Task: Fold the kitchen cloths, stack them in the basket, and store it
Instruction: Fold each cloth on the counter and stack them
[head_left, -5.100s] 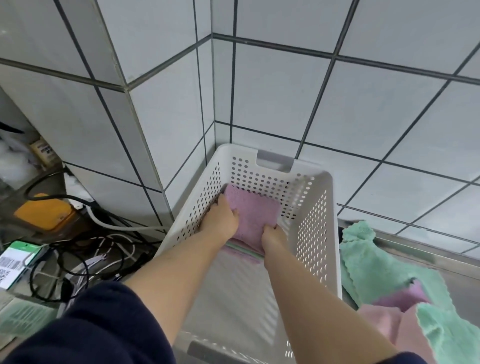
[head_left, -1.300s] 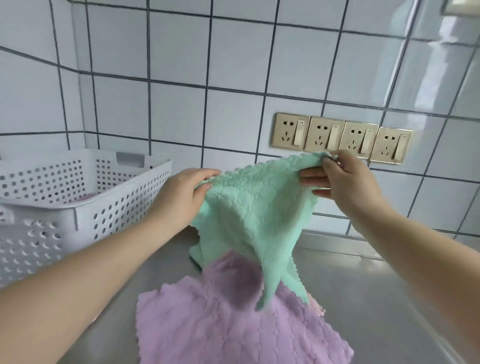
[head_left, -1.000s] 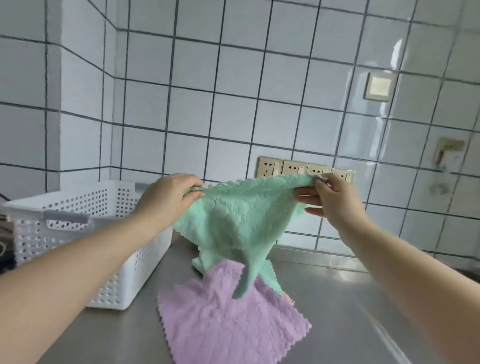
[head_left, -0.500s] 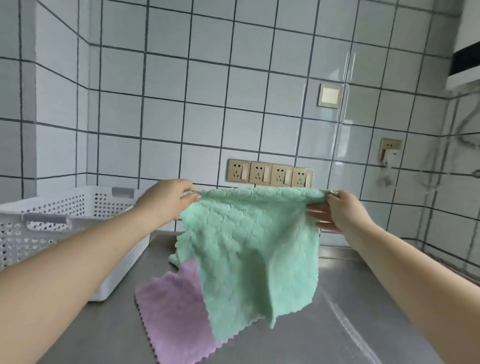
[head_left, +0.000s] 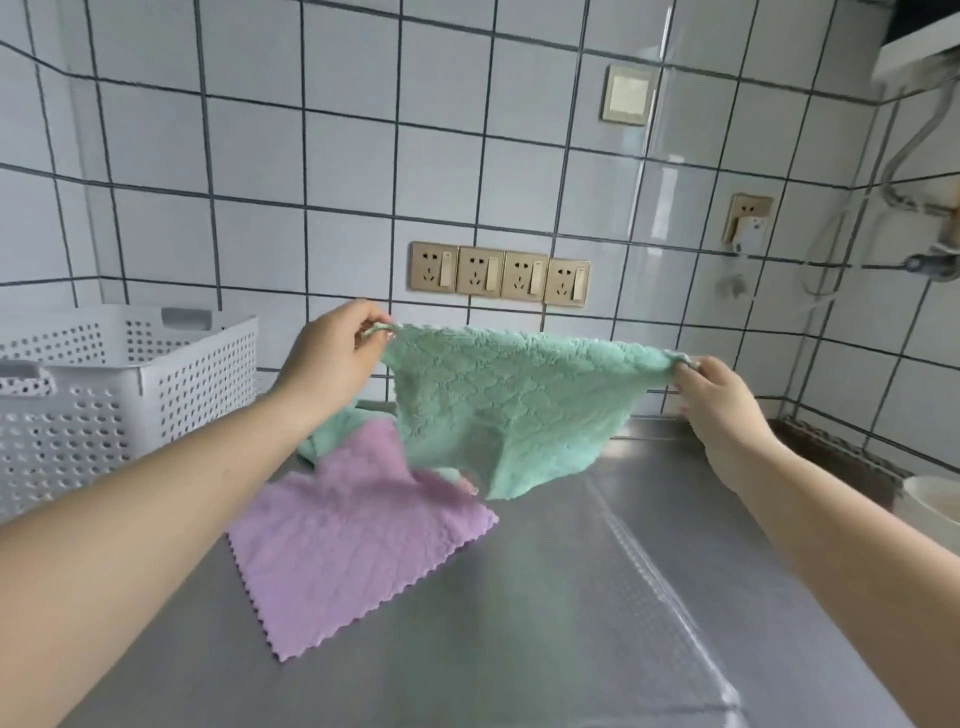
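Cloth first: the green cloth (head_left: 498, 410) is hanging in the air at the middle of the frame, stretched out between your two hands. Its top edge is running left to right, sloping slightly down toward the right side of the frame, and the rest of it is drooping below that edge, tapering to a low corner that is pointing down at the steel counter (head_left: 597, 597). So its long axis is lying across the frame, roughly parallel to the tiled wall (head_left: 337, 171) behind it.

Your left hand (head_left: 332, 358) is pinching the cloth's upper left corner between thumb and fingertips, just left of centre. Your right hand (head_left: 722, 400) is gripping the opposite upper corner with curled fingers, at the right of the frame. The two hands are well apart, keeping the top edge taut.

Below the hanging cloth, a purple cloth (head_left: 358, 535) is lying flat on the counter at the lower centre, turned so that one scalloped corner is pointing toward the bottom of the frame. A second green cloth (head_left: 337, 431) is sitting bunched behind it, partly covered by your left forearm.

At the left edge of the frame, the white perforated basket (head_left: 114, 395) is standing upright on the counter against the wall, apart from the cloths. A row of four gold wall sockets (head_left: 498, 273) is showing on the tiles just above the held cloth.
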